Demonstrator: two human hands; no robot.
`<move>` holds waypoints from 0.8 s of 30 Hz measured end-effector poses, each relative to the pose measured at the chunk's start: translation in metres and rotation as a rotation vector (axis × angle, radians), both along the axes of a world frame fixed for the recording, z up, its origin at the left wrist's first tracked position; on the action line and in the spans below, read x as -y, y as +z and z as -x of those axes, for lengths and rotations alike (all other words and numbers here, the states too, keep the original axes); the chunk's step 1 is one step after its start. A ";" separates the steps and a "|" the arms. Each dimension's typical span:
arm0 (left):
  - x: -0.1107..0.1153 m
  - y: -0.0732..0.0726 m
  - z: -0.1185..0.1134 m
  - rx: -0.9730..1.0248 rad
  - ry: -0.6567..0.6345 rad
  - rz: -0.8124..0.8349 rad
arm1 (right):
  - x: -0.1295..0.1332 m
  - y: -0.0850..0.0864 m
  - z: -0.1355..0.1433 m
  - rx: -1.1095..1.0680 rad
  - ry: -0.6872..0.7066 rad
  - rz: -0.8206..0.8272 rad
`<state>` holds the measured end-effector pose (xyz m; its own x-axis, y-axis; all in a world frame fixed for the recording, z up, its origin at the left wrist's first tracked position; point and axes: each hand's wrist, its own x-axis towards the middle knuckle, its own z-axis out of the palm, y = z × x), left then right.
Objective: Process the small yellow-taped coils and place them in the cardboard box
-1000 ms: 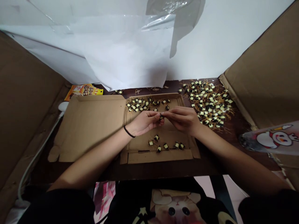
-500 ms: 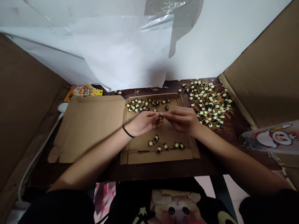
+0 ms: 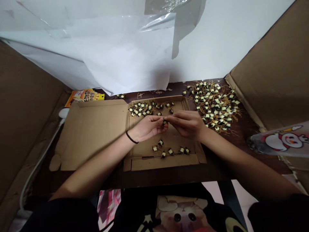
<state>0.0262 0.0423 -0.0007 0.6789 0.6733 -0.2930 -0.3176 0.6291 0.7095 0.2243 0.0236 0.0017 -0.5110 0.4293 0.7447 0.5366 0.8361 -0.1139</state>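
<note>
Over the open cardboard box [image 3: 145, 165], my left hand [image 3: 148, 129] pinches a small wire-wound coil [image 3: 164, 121] between thumb and fingers. The coil is black and pale yellow, mostly covered by the fingertips. From the other side, my right hand [image 3: 189, 124] meets it with thumb and forefinger pressed together at the coil's edge; whether they grip its body or a thin wire lead is too small to tell. Below the hands, several loose coils [image 3: 170, 151] lie near the box's front wall. Behind them, a cluster of similar coils [image 3: 140, 109] sits in the back left of the box.
A large heap of coils with copper-coloured leads [image 3: 214, 106] lies on the dark table to the right. The box's lid [image 3: 96, 132] is folded out left, near a white cable [image 3: 38, 161] and a yellow packet [image 3: 84, 96]. A printed plastic bag [image 3: 282, 140] juts in at right.
The view has shifted very slightly. Both hands stay together at the same coil, with almost no visible movement of the fingers.
</note>
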 end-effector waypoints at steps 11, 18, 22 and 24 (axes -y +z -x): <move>0.004 0.001 -0.009 -0.052 0.261 -0.144 | 0.004 -0.002 0.013 -0.298 -0.095 0.315; 0.007 0.004 -0.011 -0.086 0.243 -0.137 | 0.008 0.001 0.016 -0.309 -0.122 0.290; 0.006 0.003 -0.010 -0.101 0.218 -0.144 | 0.006 0.000 0.015 -0.341 -0.127 0.322; 0.006 0.002 -0.010 -0.099 0.216 -0.145 | 0.005 -0.002 0.015 -0.348 -0.126 0.344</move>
